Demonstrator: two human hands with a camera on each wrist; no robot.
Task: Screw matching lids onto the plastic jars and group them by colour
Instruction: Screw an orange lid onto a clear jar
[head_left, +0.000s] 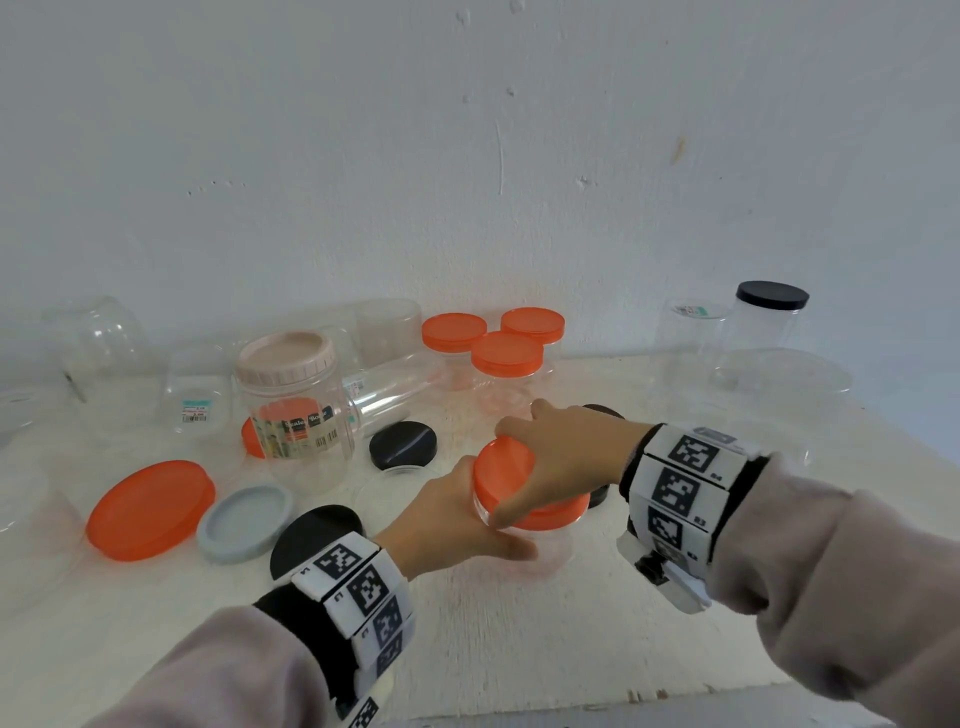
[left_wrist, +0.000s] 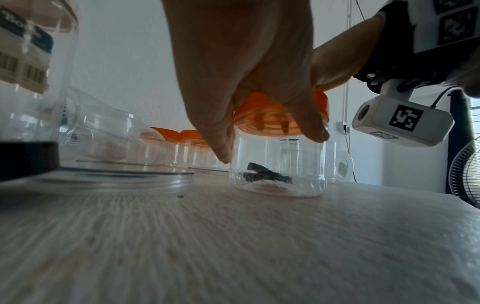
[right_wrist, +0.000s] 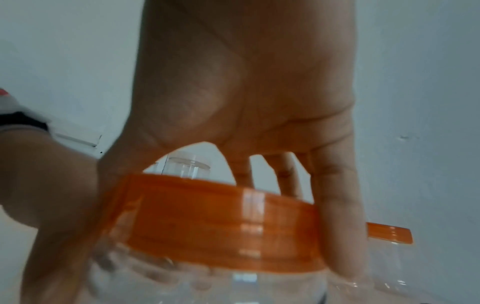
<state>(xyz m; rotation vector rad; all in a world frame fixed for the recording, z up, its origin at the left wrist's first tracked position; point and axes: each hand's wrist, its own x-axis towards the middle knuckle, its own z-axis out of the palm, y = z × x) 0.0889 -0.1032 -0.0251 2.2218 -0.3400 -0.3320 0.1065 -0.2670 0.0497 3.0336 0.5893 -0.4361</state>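
A small clear plastic jar (head_left: 551, 546) stands on the white table (head_left: 519, 634), just in front of centre. An orange lid (head_left: 506, 478) sits tilted on its mouth. My left hand (head_left: 457, 517) grips the jar from the left, fingers curled round its neck and body. From above and the right, my right hand (head_left: 550, 462) grips the lid by its rim. The left wrist view has the jar (left_wrist: 278, 164) under the lid (left_wrist: 262, 109). In the right wrist view my fingers (right_wrist: 335, 205) wrap the lid (right_wrist: 215, 222), slanted over the jar (right_wrist: 246, 286).
Three orange-lidded jars (head_left: 506, 358) stand together at the back. A tall jar with a beige lid (head_left: 291, 405) stands left of centre. Loose lids lie in front: large orange (head_left: 150, 509), grey (head_left: 244, 522), black (head_left: 402, 444). Several open clear jars line the back; a black-lidded jar (head_left: 771, 317) stands far right.
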